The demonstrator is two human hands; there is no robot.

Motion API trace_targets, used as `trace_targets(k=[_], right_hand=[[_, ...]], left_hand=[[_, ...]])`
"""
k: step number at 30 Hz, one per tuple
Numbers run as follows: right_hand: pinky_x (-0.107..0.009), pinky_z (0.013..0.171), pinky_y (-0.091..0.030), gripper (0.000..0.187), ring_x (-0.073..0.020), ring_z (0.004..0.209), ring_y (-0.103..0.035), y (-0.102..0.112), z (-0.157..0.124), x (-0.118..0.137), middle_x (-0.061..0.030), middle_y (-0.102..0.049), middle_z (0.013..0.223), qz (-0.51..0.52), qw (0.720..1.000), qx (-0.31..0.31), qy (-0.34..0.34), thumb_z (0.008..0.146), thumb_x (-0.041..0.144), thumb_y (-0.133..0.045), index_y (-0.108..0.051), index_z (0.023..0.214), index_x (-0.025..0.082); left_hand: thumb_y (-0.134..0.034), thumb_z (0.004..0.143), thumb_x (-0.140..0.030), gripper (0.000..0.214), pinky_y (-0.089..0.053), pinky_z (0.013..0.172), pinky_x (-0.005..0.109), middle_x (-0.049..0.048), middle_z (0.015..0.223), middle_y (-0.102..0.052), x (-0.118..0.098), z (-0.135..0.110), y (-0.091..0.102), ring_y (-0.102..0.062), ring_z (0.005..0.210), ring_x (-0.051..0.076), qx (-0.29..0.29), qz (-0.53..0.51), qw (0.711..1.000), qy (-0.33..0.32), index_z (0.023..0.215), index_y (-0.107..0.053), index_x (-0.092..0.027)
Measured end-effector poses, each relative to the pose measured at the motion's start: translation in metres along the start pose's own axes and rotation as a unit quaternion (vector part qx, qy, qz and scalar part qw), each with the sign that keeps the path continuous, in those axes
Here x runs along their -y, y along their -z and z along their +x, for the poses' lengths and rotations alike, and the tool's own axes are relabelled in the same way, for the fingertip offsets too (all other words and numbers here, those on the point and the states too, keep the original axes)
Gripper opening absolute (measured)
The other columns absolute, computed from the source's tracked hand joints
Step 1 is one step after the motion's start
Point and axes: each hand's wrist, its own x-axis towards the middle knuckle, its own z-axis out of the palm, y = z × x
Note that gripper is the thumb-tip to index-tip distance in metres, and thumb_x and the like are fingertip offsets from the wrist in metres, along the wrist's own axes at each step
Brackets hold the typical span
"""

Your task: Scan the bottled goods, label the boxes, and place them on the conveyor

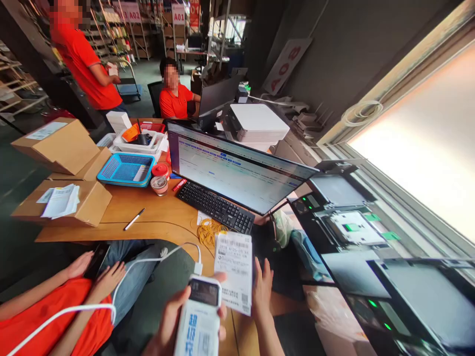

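Observation:
In the head view my left hand (168,319) is wrapped round a white power bank (198,321) with a dark display and blue lettering. A white cable (193,244) is plugged into its top end. Just beyond it, a printed white paper slip (233,269) overlaps the table's front edge; what supports it I cannot tell. My right hand (262,289) is beside the slip's right edge, fingers stretched out and apart, with nothing seen in it. Past the slip lie yellow rubber bands (210,231) and a black keyboard (215,205).
A monitor (237,165) stands behind the keyboard. Cardboard boxes (89,205), a blue basket (126,170), a lidded cup (159,185) and a pen (134,219) are at left. Black devices (356,232) line the right. A seated person's hands (107,282) are close at left; two people are beyond.

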Motion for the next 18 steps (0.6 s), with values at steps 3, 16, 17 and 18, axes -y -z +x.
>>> trace_targets(k=[3,16,17,18], right_hand=[[-0.06,0.108,-0.048,0.06,-0.0348,0.126,-0.06,0.024,0.009,0.062,-0.0234,-0.061,0.134,0.132,0.986,-0.049,-0.091,0.088,0.061,-0.061,-0.061,0.127,0.015],[-0.026,0.054,-0.036,0.053,-0.011,0.058,-0.045,0.072,0.032,0.331,-0.0007,-0.061,0.064,0.441,0.845,0.238,-0.184,0.067,0.066,-0.083,-0.059,0.066,0.019],[-0.026,0.055,-0.037,0.053,-0.0119,0.06,-0.047,0.072,0.03,0.341,-0.002,-0.063,0.066,0.444,0.844,0.246,-0.173,0.069,0.067,-0.081,-0.062,0.068,0.018],[-0.026,0.057,-0.038,0.053,-0.0127,0.062,-0.048,0.071,0.028,0.351,-0.0031,-0.065,0.068,0.446,0.843,0.253,-0.161,0.071,0.069,-0.079,-0.065,0.071,0.018]], left_hand=[[-0.072,0.086,-0.056,0.083,-0.049,0.062,0.025,0.0104,0.104,-0.073,-0.013,-0.012,-0.013,-0.072,0.083,0.022,-0.015,-0.01,1.0,-0.024,0.156,-0.047,-0.02],[-0.075,0.085,-0.048,0.086,-0.054,0.063,0.025,0.0112,0.1,-0.077,-0.049,-0.089,-0.051,-0.073,0.078,0.021,-0.081,0.045,0.989,-0.116,0.16,-0.042,-0.02],[-0.077,0.084,-0.047,0.087,-0.055,0.063,0.025,0.0111,0.1,-0.077,-0.053,-0.098,-0.053,-0.073,0.079,0.021,-0.082,0.046,0.988,-0.125,0.16,-0.042,-0.02],[-0.078,0.083,-0.046,0.088,-0.055,0.063,0.025,0.0109,0.099,-0.077,-0.058,-0.108,-0.054,-0.073,0.078,0.021,-0.082,0.047,0.986,-0.135,0.16,-0.042,-0.02]])
